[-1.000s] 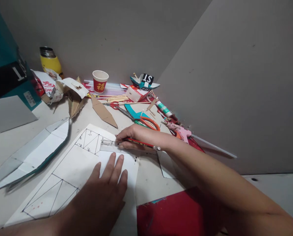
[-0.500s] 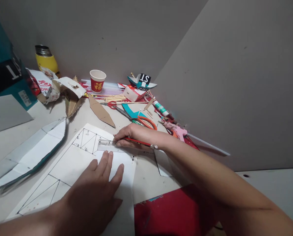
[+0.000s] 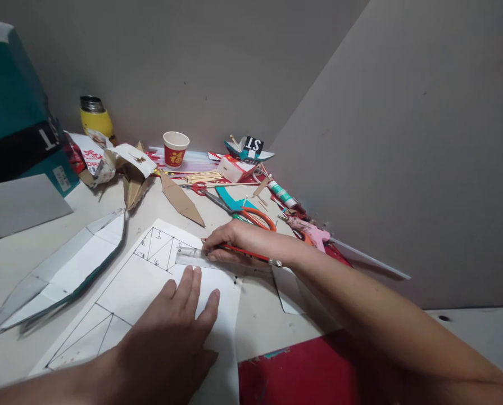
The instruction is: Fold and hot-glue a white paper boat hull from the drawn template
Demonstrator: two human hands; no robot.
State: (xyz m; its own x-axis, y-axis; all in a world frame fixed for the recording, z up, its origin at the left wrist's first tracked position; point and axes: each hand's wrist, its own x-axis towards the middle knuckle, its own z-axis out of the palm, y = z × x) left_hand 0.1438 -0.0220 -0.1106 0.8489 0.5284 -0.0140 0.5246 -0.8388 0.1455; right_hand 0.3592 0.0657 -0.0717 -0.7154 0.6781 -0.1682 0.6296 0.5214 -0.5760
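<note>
My right hand [image 3: 226, 242] is closed around a red pencil [image 3: 251, 252] with a metal cap at its back end. Its tip points at a white sheet of paper [image 3: 120, 281] that carries ruled black lines, triangles and small handwritten marks. Under that hand lies a clear ruler [image 3: 190, 256], its right part hidden by the fingers. My left hand [image 3: 177, 320] lies palm down on the sheet with its fingers spread, the fingertips close to the ruler's lower edge. A boat-shaped folded card piece [image 3: 61, 275] rests left of the paper.
Behind the sheet lie a pointed cardboard strip [image 3: 181, 199], orange-handled scissors [image 3: 257, 216] and thin wooden sticks [image 3: 203, 177]. A paper cup [image 3: 176, 151] and a yellow bottle [image 3: 96, 121] stand by the wall. At right is a pink glue gun [image 3: 310, 230]; a teal box [image 3: 15, 112] stands left.
The whole view has shifted, so everything sits slightly lower and further right. Both hands keep nearly the same pose on the paper and ruler.
</note>
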